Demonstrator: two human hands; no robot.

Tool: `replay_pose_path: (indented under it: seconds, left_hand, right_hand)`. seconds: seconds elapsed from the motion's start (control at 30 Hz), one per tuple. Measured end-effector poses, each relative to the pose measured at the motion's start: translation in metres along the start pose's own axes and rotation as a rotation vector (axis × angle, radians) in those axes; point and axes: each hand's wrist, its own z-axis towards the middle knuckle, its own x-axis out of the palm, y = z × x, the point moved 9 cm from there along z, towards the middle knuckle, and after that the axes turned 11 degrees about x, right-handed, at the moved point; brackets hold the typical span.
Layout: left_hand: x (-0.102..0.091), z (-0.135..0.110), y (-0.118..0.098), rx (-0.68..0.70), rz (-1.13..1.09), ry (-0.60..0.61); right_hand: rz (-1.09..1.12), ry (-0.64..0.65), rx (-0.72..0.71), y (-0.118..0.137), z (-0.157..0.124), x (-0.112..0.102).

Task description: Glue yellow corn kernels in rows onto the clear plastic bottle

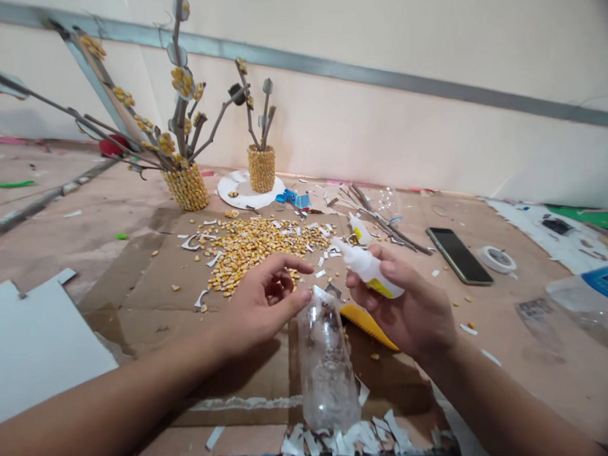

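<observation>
My right hand (406, 305) is closed around a small white glue bottle (370, 267) with a yellow label, its nozzle tilted up to the left. My left hand (269, 296) has its thumb and index finger apart, the other fingers curled. Its thumb tip is at the upper end of a clear plastic bottle (329, 362), where a whitish patch shows; whether they touch I cannot tell. The clear bottle lies on the cardboard (146, 315) between my forearms. Just beyond my hands spreads a heap of corn kernels (253, 243). A yellow toothed-edge piece (368, 325) lies under my right hand.
Two kernel-covered pots, a larger one (186, 187) and a smaller one (261, 170), hold branches at the back. A second glue bottle (360, 228), loose twigs (384, 221), a phone (460, 255) and a tape roll (498, 259) lie rightward. Paper scraps (356, 439) line the front edge.
</observation>
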Motion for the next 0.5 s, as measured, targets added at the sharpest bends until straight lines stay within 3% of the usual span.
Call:
replay_pose_path:
  seconds: [0.1,0.17,0.27,0.33,0.4,0.5]
  left_hand:
    - [-0.001,0.004,-0.031,0.233,0.083,-0.014]
    - [0.001,0.003,-0.043,0.297,0.104,-0.008]
    - [0.005,-0.001,-0.047,0.283,0.151,-0.037]
    - [0.009,-0.004,-0.045,0.24,0.164,-0.05]
    - [0.012,-0.006,-0.038,0.166,0.115,-0.06]
    - [0.011,-0.005,-0.027,0.067,-0.034,-0.086]
  right_hand:
    - [-0.069,0.076,-0.08,-0.002,-0.004,0.014]
    - [-0.138,0.04,-0.239,0.001,-0.01,0.019]
    - [-0.338,-0.166,-0.585,0.014,-0.028,0.022]
    - [-0.489,-0.233,-0.792,0.02,-0.044,0.034]
    - [-0.641,-0.213,-0.917,0.022,-0.054,0.049]
    - [-0.785,-0.12,-0.99,0.027,-0.061,0.061]
